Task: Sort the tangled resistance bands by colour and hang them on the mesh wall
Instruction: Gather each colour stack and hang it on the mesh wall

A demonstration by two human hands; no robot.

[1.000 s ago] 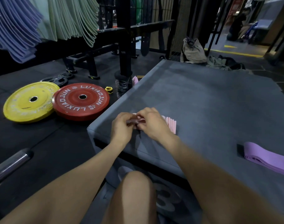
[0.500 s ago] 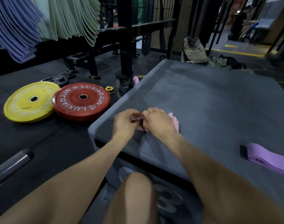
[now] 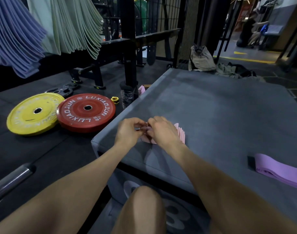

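A stack of pale pink bands [image 3: 180, 135] lies near the front left corner of the grey padded box [image 3: 220, 107]. My left hand [image 3: 128, 131] and my right hand [image 3: 162, 130] meet over its left end, fingers pinched on the pink bands; most of the stack is hidden under my right hand. A purple band [image 3: 278, 169] lies flat at the box's right edge. Blue-violet bands [image 3: 14, 36] and pale green bands [image 3: 73, 24] hang in bunches at the upper left. The black mesh wall [image 3: 163, 16] stands behind the box.
A yellow weight plate [image 3: 32, 114] and a red plate [image 3: 86, 112] lie on the black floor to the left. A steel bar [image 3: 11, 179] lies lower left. A dark bottle [image 3: 127, 97] stands by a rack post. A beige bag [image 3: 201, 59] sits beyond the box.
Both hands stay at the pink stack; the fingers have shifted slightly, pinching closer together at its left end. Nothing else has moved.
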